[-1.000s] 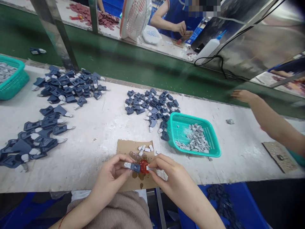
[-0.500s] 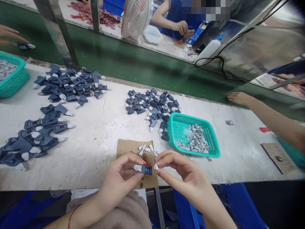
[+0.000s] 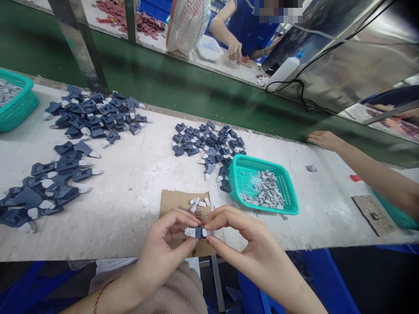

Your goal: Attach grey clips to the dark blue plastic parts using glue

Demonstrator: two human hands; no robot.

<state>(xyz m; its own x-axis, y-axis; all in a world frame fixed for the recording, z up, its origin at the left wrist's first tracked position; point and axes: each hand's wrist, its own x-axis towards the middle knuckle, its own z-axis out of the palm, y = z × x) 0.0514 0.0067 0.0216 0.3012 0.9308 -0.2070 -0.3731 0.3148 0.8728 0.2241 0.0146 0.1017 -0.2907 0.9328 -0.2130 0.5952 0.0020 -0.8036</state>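
Note:
Between the thumb and fingers of my left hand [image 3: 163, 242] is a small dark blue plastic part [image 3: 198, 232] with a light grey end pointing left. My right hand [image 3: 240, 235] pinches a small white plastic piece [image 3: 205, 233] against the right end of the blue part; whether it is seated there I cannot tell. Both hands are above a piece of brown cardboard [image 3: 168, 200] at the table's front edge. Several loose white pieces [image 3: 198, 203] lie on the cardboard, and something red shows partly hidden behind my fingers.
A green basket [image 3: 296, 196] of grey pieces stands right of the cardboard. Piles of blue parts [image 3: 207, 141] lie behind and to the left [image 3: 98, 113]. Another green basket [image 3: 31, 104] is far left. A co-worker's arm [image 3: 356, 157] reaches in at right; another person works beyond the green strip.
My right hand has moved left, bringing the white piece from beside the blue part onto its right end. The co-worker's hand at far left has left the view.

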